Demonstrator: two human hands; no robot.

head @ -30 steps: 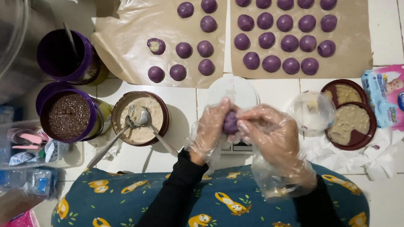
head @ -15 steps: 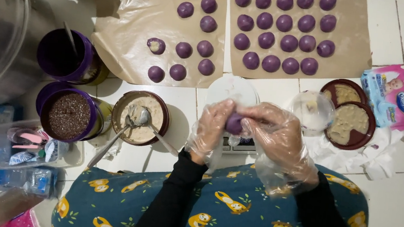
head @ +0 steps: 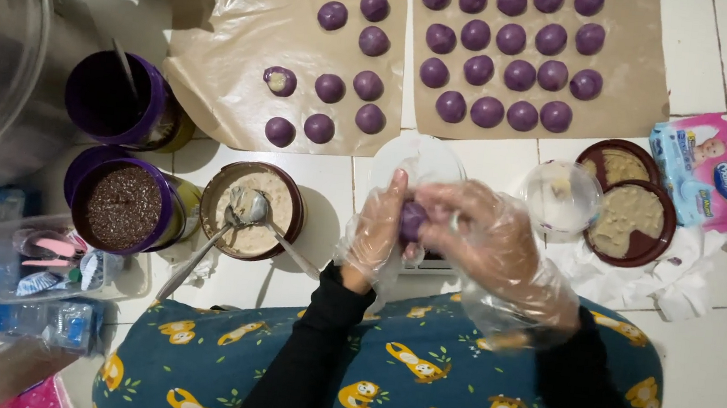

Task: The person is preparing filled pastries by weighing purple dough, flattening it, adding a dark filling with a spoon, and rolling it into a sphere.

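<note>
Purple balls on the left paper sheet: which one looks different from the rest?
The ball at the sheet's far left of the upper row. It is open on top, showing a pale filling, while the other balls on the left paper sheet are smooth, closed and fully purple.

Right hand (head: 490,244) slid over dough ball (head: 412,221) (slightly).

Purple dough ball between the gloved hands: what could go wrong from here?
The purple dough ball is pinched between the left hand and right hand in loose plastic gloves; the film could fold into the dough or let it slip. The hands work near the brown bowl with two spoons sticking out, so a sleeve might knock a handle.
</note>
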